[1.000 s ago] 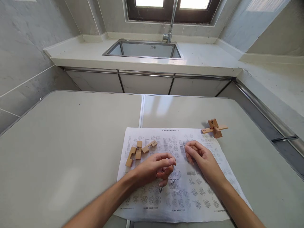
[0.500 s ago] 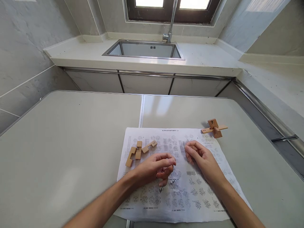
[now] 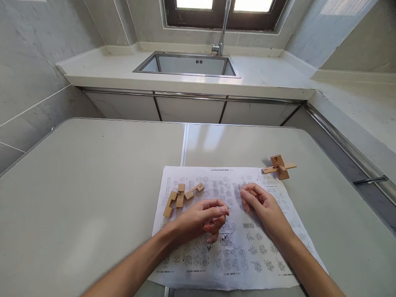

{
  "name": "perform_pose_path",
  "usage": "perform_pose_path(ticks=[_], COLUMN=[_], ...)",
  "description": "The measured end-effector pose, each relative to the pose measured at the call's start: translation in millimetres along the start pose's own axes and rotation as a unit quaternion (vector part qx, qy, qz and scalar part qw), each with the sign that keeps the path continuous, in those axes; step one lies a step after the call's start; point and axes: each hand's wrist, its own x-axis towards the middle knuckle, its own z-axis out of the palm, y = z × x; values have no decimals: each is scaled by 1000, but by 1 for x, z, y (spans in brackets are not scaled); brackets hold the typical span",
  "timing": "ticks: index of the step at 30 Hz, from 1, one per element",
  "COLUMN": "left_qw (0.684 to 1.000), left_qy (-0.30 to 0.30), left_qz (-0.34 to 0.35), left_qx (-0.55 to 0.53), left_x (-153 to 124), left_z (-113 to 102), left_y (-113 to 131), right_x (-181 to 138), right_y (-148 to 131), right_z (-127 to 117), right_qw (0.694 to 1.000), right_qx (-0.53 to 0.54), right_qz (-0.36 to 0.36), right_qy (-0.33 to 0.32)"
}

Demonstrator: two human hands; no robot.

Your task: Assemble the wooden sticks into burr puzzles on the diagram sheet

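Note:
A printed sheet of diagrams (image 3: 235,251) lies on the grey table (image 3: 86,185) in front of me. My left hand (image 3: 201,220) rests on the sheet with its fingers curled loosely and nothing in it. My right hand (image 3: 262,208) also lies on the sheet, fingers bent, holding nothing. Several loose wooden puzzle pieces (image 3: 181,197) sit on the sheet's left part, just left of my left hand. An assembled wooden cross-shaped puzzle (image 3: 279,166) stands at the sheet's far right corner, beyond my right hand.
Behind the table runs a white counter (image 3: 262,74) with a steel sink (image 3: 188,64) and a tap (image 3: 222,29) under a window. Tiled walls close in on the left and right. A seam (image 3: 185,140) splits the table top down the middle.

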Motion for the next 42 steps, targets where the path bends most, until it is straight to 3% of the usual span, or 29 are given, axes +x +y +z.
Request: perform_pose_path(ticks=[9,12,14,17,19,23,25,28,32,42], left_qw=[999,991,969,904,837,661,628,611,604,643], left_qy=[-3,3,18,69,125,271,273,221,174,157], left_qz=[5,19,51,138,185,284,285,256,251,262], left_qx=[37,134,241,400,500,640,670,716,736,703], left_x=[-1,-7,-14,-29,-40,-58,-66,-71,-65,-27], left_z=[2,10,18,24,18,-13,-30,-49,-58,-41], left_y=[-1,0,3,10,14,20,24,28,30,22], right_x=[1,0,0,1,2,1,0,-1,0,3], right_y=[2,1,1,2,4,4,4,4,5,6], right_z=[1,2,2,2,2,3,4,6,6,7], right_qw=[1000,1000,1000,1000,999,999,999,998,998,997], right_qx=[-6,-10,-13,-8,-1,12,17,28,35,20], right_qz=[-6,-13,-17,-25,-30,-38,-37,-41,-44,-68], right_qy=[-4,-5,-6,-9,-12,-14,-16,-25,-28,-22])
